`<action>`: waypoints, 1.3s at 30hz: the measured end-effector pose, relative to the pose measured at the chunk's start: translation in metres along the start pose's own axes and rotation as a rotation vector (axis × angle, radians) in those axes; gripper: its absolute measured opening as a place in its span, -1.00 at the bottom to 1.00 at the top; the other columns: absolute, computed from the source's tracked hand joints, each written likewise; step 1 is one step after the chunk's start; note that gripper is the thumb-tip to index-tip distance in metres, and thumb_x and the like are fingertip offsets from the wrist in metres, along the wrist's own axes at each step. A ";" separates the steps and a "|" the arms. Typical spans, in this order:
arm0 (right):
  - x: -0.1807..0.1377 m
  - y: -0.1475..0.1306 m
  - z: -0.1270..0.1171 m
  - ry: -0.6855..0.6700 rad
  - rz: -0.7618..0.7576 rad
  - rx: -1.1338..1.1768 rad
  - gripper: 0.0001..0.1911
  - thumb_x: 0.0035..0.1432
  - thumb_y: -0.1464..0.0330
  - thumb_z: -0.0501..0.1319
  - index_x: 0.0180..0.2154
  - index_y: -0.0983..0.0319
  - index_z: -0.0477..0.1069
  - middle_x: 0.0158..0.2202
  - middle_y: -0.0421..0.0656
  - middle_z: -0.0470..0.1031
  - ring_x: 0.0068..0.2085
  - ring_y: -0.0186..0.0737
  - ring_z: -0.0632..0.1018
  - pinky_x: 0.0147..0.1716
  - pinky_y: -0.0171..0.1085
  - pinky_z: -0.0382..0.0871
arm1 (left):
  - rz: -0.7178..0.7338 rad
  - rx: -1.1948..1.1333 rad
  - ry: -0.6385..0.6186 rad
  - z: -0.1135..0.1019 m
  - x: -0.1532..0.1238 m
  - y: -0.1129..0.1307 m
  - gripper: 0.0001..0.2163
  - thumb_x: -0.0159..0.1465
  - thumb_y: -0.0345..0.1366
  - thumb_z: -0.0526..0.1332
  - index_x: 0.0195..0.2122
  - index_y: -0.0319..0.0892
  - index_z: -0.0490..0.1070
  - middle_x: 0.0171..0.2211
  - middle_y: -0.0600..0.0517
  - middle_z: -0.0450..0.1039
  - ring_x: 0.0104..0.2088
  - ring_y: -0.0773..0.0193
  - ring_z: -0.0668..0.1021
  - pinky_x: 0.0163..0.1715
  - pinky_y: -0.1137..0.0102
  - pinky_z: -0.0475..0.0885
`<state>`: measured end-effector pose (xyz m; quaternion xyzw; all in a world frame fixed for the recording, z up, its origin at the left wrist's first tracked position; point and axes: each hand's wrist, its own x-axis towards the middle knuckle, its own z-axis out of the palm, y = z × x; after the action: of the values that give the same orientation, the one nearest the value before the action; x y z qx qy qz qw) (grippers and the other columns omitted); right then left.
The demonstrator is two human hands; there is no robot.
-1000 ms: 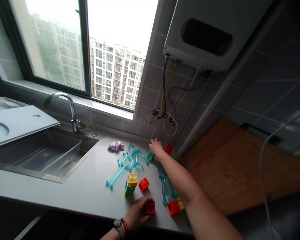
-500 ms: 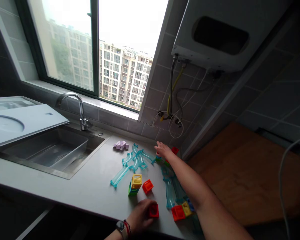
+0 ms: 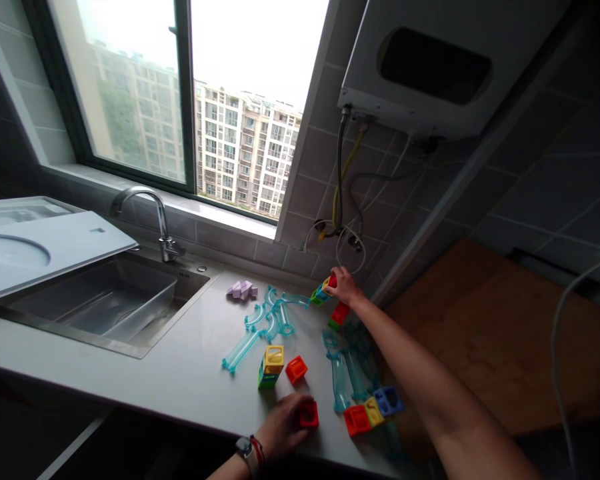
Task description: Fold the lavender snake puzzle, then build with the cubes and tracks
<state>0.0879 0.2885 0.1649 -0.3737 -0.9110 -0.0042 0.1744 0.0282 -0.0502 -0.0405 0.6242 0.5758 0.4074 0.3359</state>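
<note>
My left hand [image 3: 286, 427] is closed around a red cube block [image 3: 309, 414] near the counter's front edge. At the back, my right hand [image 3: 344, 287] grips the red top end of a block stack [image 3: 322, 291] with green, blue and yellow below; the stack leans to the right. Beside it lies a red and green block pair [image 3: 339, 315]. A tower with a yellow block [image 3: 274, 358] on top and green at its base stands left of an orange-red block [image 3: 297, 369]. Clear teal track pieces [image 3: 280, 320] lie behind, one curved end close to the green block.
More teal tracks [image 3: 347, 373] lie under my right forearm, by a row of red, yellow and blue blocks [image 3: 374, 411]. Lilac pieces [image 3: 242, 290] sit near the sink [image 3: 145, 343] and faucet [image 3: 166, 227]. A wooden board [image 3: 500, 347] is at right.
My right hand has shifted slightly right and toward the wall, and the stack in it now leans into view. My left hand stays on the red block.
</note>
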 end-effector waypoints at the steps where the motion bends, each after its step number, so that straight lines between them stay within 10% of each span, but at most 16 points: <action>1: -0.001 0.003 -0.004 0.042 0.032 0.043 -0.49 0.11 0.26 0.48 0.07 0.22 0.46 0.09 0.04 0.48 0.05 -0.02 0.57 0.09 -0.12 0.46 | 0.002 -0.005 0.004 0.000 0.000 0.000 -0.52 0.16 -0.39 0.32 0.14 -0.06 0.40 0.10 -0.08 0.53 0.09 0.03 0.56 0.17 0.19 0.43; 17: -0.038 0.013 -0.033 0.423 0.579 0.838 -0.38 -0.33 0.08 0.57 -0.25 0.20 0.41 -0.24 -0.11 0.60 -0.21 -0.08 0.61 -0.22 -0.20 0.53 | 0.017 -0.073 0.033 0.001 0.002 -0.004 -0.53 0.16 -0.39 0.34 0.12 -0.08 0.43 0.06 -0.07 0.56 0.04 0.08 0.60 0.08 0.24 0.48; 27: -0.186 -0.062 -0.001 0.215 0.730 1.654 -0.47 0.05 -0.15 0.38 -0.15 0.10 0.52 -0.10 -0.13 0.68 -0.04 -0.01 0.67 -0.15 0.03 0.67 | 0.027 -0.140 0.080 -0.003 0.005 -0.005 -0.55 0.19 -0.34 0.36 0.13 -0.11 0.43 0.03 -0.09 0.58 0.00 0.08 0.62 0.07 0.22 0.50; 33: -0.267 -0.098 0.028 -0.044 0.769 2.008 -0.67 0.17 0.04 0.41 -0.17 0.12 0.58 -0.11 -0.15 0.70 -0.04 -0.09 0.68 0.04 0.00 0.59 | 0.033 -0.201 0.121 -0.008 0.007 -0.001 -0.53 0.25 -0.11 0.39 0.15 -0.11 0.42 0.04 -0.10 0.60 -0.02 0.05 0.64 0.05 0.18 0.52; 39: -0.281 -0.095 0.045 0.030 0.643 1.778 -0.64 0.14 0.15 0.45 -0.05 0.11 0.56 -0.01 -0.12 0.67 -0.02 -0.06 0.66 0.04 -0.06 0.54 | 0.032 -0.265 0.120 -0.011 0.006 0.003 -0.43 0.18 -0.10 0.46 0.17 -0.11 0.37 -0.01 -0.09 0.62 -0.06 0.07 0.65 0.01 0.18 0.53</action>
<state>0.1947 0.0352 0.0438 -0.3369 -0.4314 0.7352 0.3999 0.0194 -0.0446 -0.0326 0.5579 0.5262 0.5218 0.3737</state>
